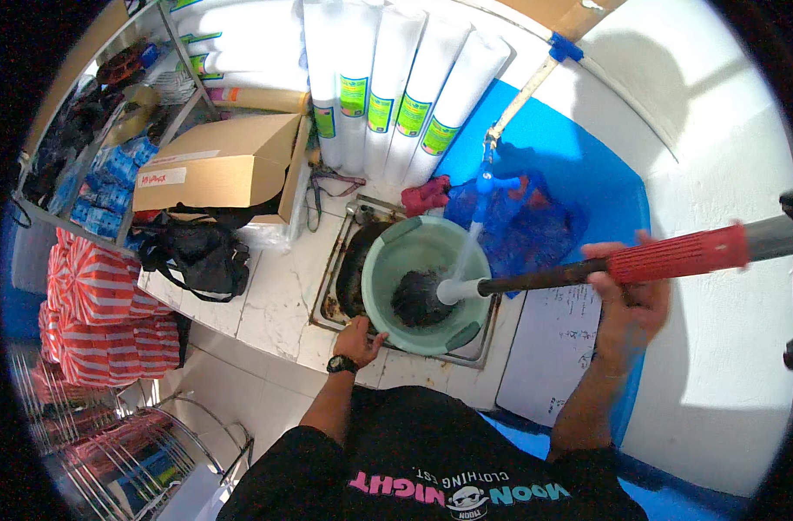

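Head cam: R hand [635,301] holds red/gray mop [544,276], dk head [418,301] prob. wet.

Mop [544,278] | red grip [678,254] | tilted | dark head [416,300] inside pale green basin [381,291]

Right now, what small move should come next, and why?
Probably have the right hand draw the red-gripped pole back slightly: water from the blue plastic tap appears to hit its white collar, while the dark mop head lies beyond, inside the round pale-green basin.
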The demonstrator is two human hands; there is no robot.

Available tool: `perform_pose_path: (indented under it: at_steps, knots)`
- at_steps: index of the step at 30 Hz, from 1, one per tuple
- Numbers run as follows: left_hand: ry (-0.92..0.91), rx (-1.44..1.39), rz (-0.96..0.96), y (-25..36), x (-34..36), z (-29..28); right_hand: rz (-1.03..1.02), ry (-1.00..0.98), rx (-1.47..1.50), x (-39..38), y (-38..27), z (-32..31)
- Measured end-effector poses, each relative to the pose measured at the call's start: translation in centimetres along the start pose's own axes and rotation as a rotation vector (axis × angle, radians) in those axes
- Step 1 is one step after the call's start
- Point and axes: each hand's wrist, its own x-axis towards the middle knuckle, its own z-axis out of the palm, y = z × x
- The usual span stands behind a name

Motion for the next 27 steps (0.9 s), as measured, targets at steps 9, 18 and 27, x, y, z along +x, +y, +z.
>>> perform_pose_path:
  at_steps: [9, 18, 27]
  knots:
    - [0.000, -0.008, -0.025, 0.8, 0.1, -0.7, 0.052, -0.206, 0.003, -1.3, 4.0, 4.4]
    - [0.005, 0.012, 0.015, 0.0, 0.0, 0.0, -0.065, -0.019, 0.004, 0.3, -1.0, -0.9]
    - [0.013, -0.015, 0.004, -0.1, 0.0, 0.2, 0.137, -0.239, 0.129, -2.0, 4.0, 4.6]
